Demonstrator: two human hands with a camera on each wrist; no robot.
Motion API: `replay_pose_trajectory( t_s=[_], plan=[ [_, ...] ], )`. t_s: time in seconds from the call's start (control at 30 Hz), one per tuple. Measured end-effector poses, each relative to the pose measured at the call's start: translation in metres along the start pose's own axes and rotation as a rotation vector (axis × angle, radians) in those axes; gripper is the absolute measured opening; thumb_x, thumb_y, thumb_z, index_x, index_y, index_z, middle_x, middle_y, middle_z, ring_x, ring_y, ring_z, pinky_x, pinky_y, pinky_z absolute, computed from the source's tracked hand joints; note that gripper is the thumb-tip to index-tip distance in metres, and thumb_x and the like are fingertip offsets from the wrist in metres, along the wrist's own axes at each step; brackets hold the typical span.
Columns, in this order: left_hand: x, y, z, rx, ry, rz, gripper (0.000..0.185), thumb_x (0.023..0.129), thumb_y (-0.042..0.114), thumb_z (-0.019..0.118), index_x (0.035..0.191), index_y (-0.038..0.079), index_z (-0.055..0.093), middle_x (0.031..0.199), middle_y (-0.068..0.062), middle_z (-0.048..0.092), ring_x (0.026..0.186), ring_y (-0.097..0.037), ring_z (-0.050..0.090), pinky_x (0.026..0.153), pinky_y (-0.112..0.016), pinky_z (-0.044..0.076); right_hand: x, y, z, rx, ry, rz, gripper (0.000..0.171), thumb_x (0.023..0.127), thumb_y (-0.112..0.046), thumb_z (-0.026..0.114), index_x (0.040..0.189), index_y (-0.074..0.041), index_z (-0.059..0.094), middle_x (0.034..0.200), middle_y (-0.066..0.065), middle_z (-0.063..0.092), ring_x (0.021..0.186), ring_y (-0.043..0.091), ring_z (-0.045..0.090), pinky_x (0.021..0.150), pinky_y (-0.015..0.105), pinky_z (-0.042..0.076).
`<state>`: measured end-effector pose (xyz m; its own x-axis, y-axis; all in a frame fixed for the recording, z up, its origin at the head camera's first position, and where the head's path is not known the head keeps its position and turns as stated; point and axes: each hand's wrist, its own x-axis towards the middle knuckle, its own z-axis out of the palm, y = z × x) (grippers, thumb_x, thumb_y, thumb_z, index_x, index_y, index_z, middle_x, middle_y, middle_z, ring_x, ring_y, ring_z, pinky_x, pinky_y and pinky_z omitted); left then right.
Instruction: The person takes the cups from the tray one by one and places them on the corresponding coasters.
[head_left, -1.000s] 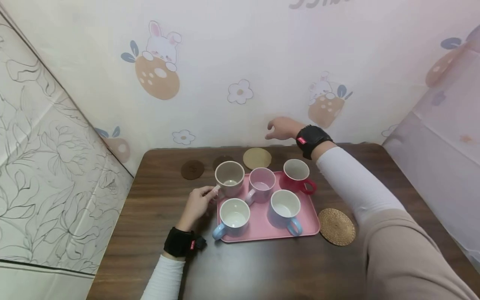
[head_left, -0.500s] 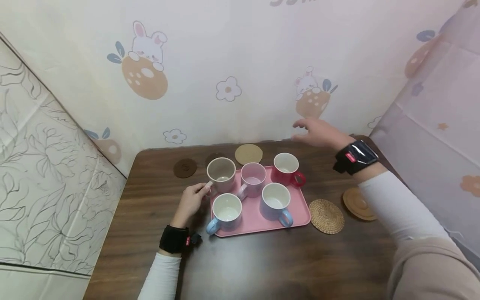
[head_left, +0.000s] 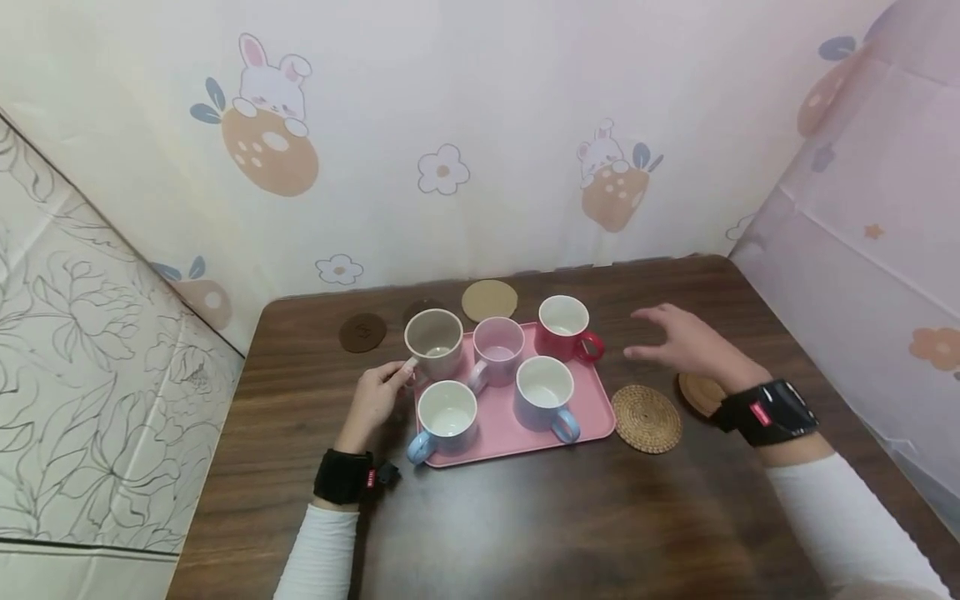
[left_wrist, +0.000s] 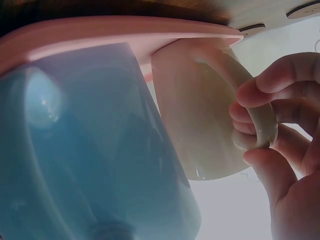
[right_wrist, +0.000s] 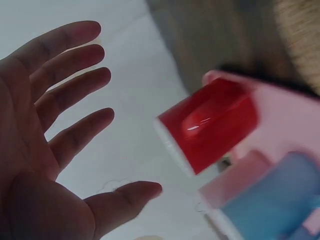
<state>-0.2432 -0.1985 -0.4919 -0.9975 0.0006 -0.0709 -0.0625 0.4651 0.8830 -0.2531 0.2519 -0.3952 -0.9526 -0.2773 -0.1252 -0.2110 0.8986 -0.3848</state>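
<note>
A pink tray (head_left: 592, 429) on a dark wooden table (head_left: 525, 517) carries several mugs: beige (head_left: 432, 342), pink (head_left: 498, 350), red (head_left: 564, 326), and two light blue ones (head_left: 447, 421) (head_left: 545, 395). My left hand (head_left: 375, 398) pinches the beige mug's handle (left_wrist: 260, 117) at the tray's far left corner. The blue mug (left_wrist: 85, 150) fills the left wrist view beside it. My right hand (head_left: 686, 343) hovers open, fingers spread, right of the red mug (right_wrist: 210, 125), holding nothing.
A woven round coaster (head_left: 647, 418) lies right of the tray, a wooden coaster (head_left: 699, 392) partly under my right wrist. Behind the tray lie a tan coaster (head_left: 489, 300) and two dark brown ones (head_left: 363, 332) (head_left: 420, 310). Patterned cloth walls close in the table's back and sides.
My right hand swung from the far back wall to the right and nearer, now hovering beside the red mug. The wooden coaster appeared at right. My left hand stays on the beige mug's handle.
</note>
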Motion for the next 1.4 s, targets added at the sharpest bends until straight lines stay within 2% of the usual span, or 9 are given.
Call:
replay_pose_trajectory(
  t_s=[0.27,0.5,0.6,0.9,1.1,1.4],
  plan=[
    [-0.004,-0.001,-0.007,0.017,0.031,-0.015,0.029,0.101,0.021,0.053,0.112,-0.001,0.068,0.098,-0.021,0.070,0.081,-0.026,0.063,0.070,-0.026,0.046,-0.026,0.008,0.045,-0.052,-0.041,0.027,0.079,0.080,-0.048,0.076,0.136,0.001,0.050,0.132,0.034,0.048,0.120,0.053,0.048,0.090,0.066,0.045],
    [-0.001,0.000,-0.001,0.031,0.011,-0.006,0.030,0.100,0.024,0.053,0.110,0.001,0.069,0.096,-0.019,0.070,0.082,-0.028,0.063,0.068,-0.027,0.044,-0.045,0.018,0.080,-0.070,-0.025,0.026,0.085,0.070,-0.047,0.083,0.131,0.004,0.053,0.125,0.035,0.052,0.111,0.053,0.053,0.085,0.064,0.048],
    [0.000,0.001,0.001,0.019,0.010,0.003,0.028,0.099,0.022,0.054,0.108,-0.001,0.070,0.094,-0.020,0.069,0.080,-0.029,0.062,0.066,-0.026,0.043,-0.050,0.021,0.090,-0.062,-0.052,0.056,0.091,0.069,-0.050,0.083,0.134,0.004,0.050,0.127,0.035,0.050,0.113,0.052,0.050,0.085,0.065,0.047],
    [0.001,0.002,0.002,0.005,0.013,-0.013,0.030,0.100,0.023,0.054,0.110,0.000,0.069,0.096,-0.019,0.070,0.082,-0.028,0.063,0.067,-0.026,0.045,-0.054,0.024,0.103,-0.035,-0.098,0.126,0.105,0.065,-0.056,0.083,0.142,0.002,0.041,0.138,0.039,0.037,0.123,0.059,0.036,0.089,0.072,0.040],
    [0.001,0.001,0.002,0.014,0.016,-0.027,0.030,0.100,0.024,0.054,0.112,0.001,0.069,0.098,-0.018,0.071,0.082,-0.026,0.062,0.066,-0.026,0.044,-0.053,0.026,0.110,-0.027,-0.052,0.140,0.104,0.066,-0.054,0.084,0.141,0.002,0.041,0.142,0.040,0.029,0.127,0.062,0.027,0.090,0.076,0.036],
    [0.000,0.003,0.003,0.006,0.019,-0.024,0.029,0.099,0.024,0.055,0.112,0.002,0.070,0.097,-0.018,0.071,0.082,-0.025,0.062,0.065,-0.027,0.044,-0.048,0.030,0.115,-0.080,-0.026,0.159,0.097,0.069,-0.054,0.082,0.139,0.002,0.044,0.133,0.037,0.041,0.119,0.056,0.039,0.089,0.070,0.041]
  ],
)
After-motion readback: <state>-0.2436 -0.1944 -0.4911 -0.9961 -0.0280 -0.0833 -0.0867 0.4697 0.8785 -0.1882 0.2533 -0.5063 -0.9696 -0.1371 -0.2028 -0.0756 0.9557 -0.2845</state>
